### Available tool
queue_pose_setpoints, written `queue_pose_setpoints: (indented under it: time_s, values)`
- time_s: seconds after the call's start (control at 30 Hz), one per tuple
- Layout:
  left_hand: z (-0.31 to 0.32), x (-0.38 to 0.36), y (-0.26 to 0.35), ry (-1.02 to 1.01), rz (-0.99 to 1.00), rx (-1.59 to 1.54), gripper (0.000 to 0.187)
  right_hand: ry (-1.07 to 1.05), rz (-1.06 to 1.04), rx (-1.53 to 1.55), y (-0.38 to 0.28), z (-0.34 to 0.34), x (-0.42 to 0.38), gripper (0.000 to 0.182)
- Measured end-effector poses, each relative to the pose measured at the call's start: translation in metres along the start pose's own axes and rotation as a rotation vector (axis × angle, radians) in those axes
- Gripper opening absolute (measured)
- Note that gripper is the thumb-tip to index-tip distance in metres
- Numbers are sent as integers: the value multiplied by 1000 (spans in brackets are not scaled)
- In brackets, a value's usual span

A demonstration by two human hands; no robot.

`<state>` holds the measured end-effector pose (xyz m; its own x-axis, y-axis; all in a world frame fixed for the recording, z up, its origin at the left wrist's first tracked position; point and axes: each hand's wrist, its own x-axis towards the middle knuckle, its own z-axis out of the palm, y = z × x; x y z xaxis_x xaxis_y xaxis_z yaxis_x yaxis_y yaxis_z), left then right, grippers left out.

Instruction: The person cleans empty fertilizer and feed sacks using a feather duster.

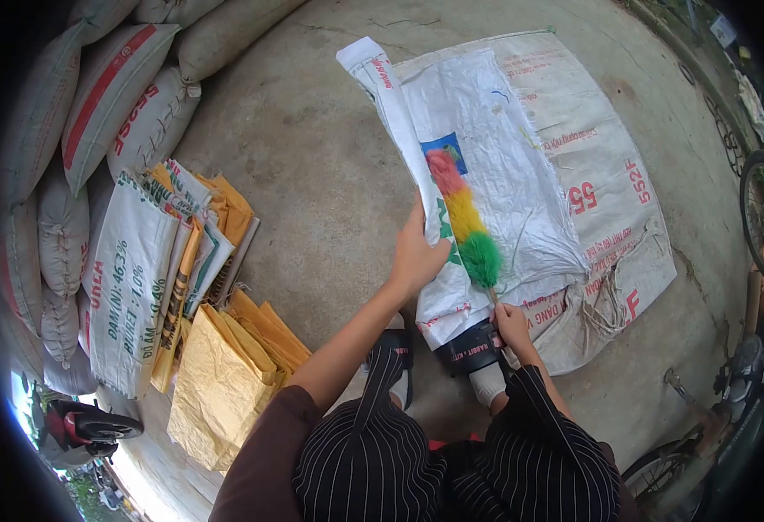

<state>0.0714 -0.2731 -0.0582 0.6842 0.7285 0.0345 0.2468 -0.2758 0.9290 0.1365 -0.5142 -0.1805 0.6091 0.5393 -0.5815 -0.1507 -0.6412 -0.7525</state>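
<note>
My left hand [418, 252] is closed on the left edge of a white woven sack [521, 200], with a strip of it folded up and over. In my closed right hand [512, 327] is the handle of a feather duster [462, 216], its fluffy head banded pink, yellow and green. The duster lies over the white sack, just right of the folded strip. Beneath is a larger, flattened sack [603, 148] with red print. A black slipper [469, 350] on my foot meets the near edge of the white sack.
Filled sacks [121, 96] are piled at the upper left. Folded white sacks [134, 287] and yellow sacks [225, 383] stand on the concrete floor [303, 130] to my left. A motorbike [86, 426] is at the lower left, and a bicycle wheel [760, 209] at the right.
</note>
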Motion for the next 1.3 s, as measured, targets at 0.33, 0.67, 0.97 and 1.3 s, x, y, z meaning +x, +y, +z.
queue_pose_setpoints:
  time_s: [0.33,0.67,0.97,1.3]
  values:
    - [84,56,73,-395,-185,152,92,611,-125,-208,28,-93,11,40]
    - [203,86,-43,-620,-58,49,74,269,233,465,37,-113,10,35]
    - [143,49,-78,-429,519,538,62,685,-411,-105,14,-108,-31,35]
    - [114,38,-119,-37,-537,-59,61,343,50,-203,74,-67,-23,34]
